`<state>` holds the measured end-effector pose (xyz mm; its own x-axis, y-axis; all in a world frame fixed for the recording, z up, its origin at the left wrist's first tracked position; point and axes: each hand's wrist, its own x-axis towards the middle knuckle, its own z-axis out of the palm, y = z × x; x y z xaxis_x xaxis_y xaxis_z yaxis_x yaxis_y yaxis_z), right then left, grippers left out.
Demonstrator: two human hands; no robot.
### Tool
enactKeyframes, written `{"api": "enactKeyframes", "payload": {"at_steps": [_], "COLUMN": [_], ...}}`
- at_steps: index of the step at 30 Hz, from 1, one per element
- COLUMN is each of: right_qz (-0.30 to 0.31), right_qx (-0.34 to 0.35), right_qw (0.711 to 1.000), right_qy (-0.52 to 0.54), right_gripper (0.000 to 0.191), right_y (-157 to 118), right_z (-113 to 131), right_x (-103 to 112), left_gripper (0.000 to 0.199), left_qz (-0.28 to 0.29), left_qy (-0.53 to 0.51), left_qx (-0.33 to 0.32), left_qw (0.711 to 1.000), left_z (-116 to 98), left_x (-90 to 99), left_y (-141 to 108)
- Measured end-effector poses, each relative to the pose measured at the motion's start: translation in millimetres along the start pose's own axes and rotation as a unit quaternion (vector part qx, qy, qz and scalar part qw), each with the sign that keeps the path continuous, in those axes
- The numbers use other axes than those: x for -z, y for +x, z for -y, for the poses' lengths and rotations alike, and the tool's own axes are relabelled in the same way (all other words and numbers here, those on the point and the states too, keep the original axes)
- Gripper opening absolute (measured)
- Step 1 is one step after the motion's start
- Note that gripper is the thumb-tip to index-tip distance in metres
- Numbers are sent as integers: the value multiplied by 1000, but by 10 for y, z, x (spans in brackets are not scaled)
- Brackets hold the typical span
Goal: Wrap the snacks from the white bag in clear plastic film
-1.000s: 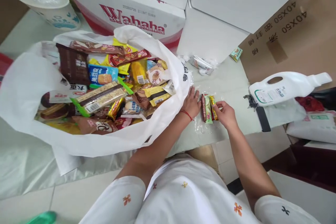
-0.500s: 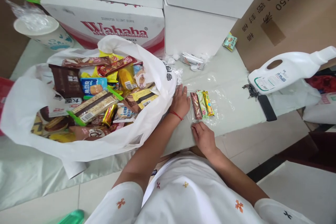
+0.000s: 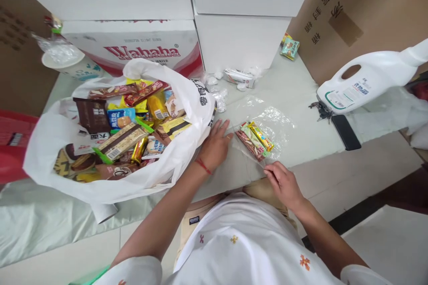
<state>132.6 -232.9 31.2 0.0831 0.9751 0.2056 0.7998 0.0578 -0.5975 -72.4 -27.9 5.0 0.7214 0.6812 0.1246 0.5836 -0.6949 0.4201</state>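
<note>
Three wrapped snack bars, a brown one (image 3: 249, 144), a pale green one (image 3: 253, 138) and a yellow one (image 3: 261, 136), lie side by side on clear plastic film (image 3: 282, 127) on the table. My right hand (image 3: 284, 182) pinches the film's near edge, just below the bars. Left of them, my left hand (image 3: 216, 144) rests on the table with its fingers spread, close to the film's left edge. A white plastic bag (image 3: 43, 156) full of packaged snacks stands open beside my left forearm.
White boxes (image 3: 237, 44) line the back. A white jug (image 3: 363, 78), keys (image 3: 321, 110) and a black phone (image 3: 346, 132) sit at the right. Behind the bag is a paper cup (image 3: 72, 64). Small packets (image 3: 289, 49) lie by the cardboard box (image 3: 364, 22).
My right hand has moved right, pulling the film edge. The bars have turned, and the brown and green ones now overlap. My left hand has shifted slightly left, and the view has shifted.
</note>
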Motion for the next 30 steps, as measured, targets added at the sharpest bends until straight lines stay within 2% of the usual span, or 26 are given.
{"api": "enactKeyframes", "payload": {"at_steps": [6, 10, 15, 17, 22, 25, 30], "right_qz": [5, -1, -14, -4, 33, 19, 7], "right_qx": [-21, -45, -26, -40, -166, -202, -223], "right_qw": [999, 997, 999, 999, 978, 972, 966], "right_qy": [-48, -63, -20, 28, 124, 116, 132], "right_gripper": [14, 17, 15, 17, 19, 19, 18], "right_y": [112, 294, 529, 604, 718, 774, 891], "right_z": [-297, -488, -670, -728, -879, -992, -1184], "right_x": [314, 435, 492, 493, 468, 439, 372], "left_gripper": [23, 20, 16, 13, 21, 23, 19], "left_qz": [-12, -21, -24, -24, -33, -42, -68], "left_qy": [-35, -98, -201, -240, -333, -322, -296], "left_qx": [-69, -55, -39, -29, 17, 60, 156], "left_qw": [997, 993, 978, 970, 942, 944, 940], "left_z": [-57, -125, -170, -171, -153, -97, 43], "left_x": [108, 135, 118, 83, -16, -86, -173], "left_y": [-10, 91, 299, 384, 549, 638, 813]}}
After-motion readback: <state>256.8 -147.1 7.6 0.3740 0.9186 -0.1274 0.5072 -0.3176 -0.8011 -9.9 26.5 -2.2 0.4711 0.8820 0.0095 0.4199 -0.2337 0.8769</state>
